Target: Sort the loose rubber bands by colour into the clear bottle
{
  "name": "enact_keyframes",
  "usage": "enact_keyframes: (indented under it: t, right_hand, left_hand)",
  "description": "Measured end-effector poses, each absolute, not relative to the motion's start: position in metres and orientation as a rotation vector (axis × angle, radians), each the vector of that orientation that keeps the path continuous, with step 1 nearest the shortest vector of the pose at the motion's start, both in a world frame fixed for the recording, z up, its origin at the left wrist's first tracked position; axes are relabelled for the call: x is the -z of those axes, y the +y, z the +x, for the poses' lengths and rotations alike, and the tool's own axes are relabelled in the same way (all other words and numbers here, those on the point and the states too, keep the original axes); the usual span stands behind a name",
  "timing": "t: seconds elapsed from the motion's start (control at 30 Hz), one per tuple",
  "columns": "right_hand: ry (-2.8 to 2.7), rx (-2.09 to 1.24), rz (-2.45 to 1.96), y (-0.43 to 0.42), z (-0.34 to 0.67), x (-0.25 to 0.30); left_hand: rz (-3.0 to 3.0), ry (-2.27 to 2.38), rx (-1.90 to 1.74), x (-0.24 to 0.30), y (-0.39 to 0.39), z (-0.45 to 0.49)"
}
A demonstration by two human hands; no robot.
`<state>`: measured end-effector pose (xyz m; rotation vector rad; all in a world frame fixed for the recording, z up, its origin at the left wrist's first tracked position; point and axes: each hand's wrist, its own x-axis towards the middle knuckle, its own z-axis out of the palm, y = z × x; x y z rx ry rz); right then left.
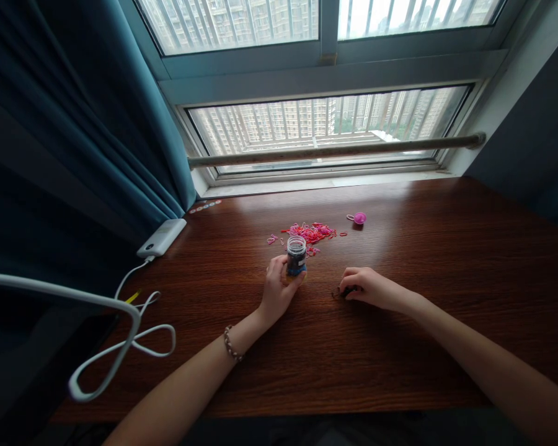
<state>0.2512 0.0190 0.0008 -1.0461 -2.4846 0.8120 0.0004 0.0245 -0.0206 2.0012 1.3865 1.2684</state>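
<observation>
- The left hand [279, 291] is wrapped around a small clear jar [296, 255], thumb on one side and fingers on the other; the jar's mouth is uncovered, with dark contents and a blue patch near its base.
- The right hand [369, 288] is narrow, its fingertips closed on a dark bunch of small loops [350, 291] just above or on the table [446, 266]; which of the two, I cannot tell.
- The jar stands just in front of a loose heap of pink and red elastic bands [312, 233], and hides part of it.
- If the left hand tipped the open jar, its contents could spill into that heap, and dark and bright pieces would likely be tedious to separate.
- Thin strands stick out past the right fingertips; a loose pinch could let some pieces drop, and dark ones would be hard to spot on the reddish-brown wood.
- A forearm or sideways knuckle could scatter the stray bands at the heap's edge.
- The round pink piece with a loop [359, 218] lies apart behind the right hand; being rounded, it might roll if brushed.
</observation>
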Motion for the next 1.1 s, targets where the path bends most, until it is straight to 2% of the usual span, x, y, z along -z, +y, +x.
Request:
enact_keyframes:
  t: [0.23,0.4,0.53,0.73,1.1]
  right_hand:
    - [-2.301,-0.673,-1.16,0.021,0.249,0.007]
    - [-1.705,-0.864,-1.146,0.018,0.246,-0.002]
    - [-1.381,-0.813,-1.08,0.008,0.237,-0.008]
    - [-1.555,-0.491,-1.063,-0.006,0.224,-0.004]
    - [-1.898,-0.393,-1.006,-0.001,0.232,-0.005]
  left_hand:
    - [2.161,1.383,-1.236,0.017,0.022,0.001]
    - [2.375,1.401,-1.064,0.013,0.018,0.006]
    - [2.477,1.365,-0.949,0.014,0.016,0.01]
    - [2.534,1.303,-0.926,0.013,0.013,0.011]
    - [2.522,1.334,-0.971,0.011,0.014,0.012]
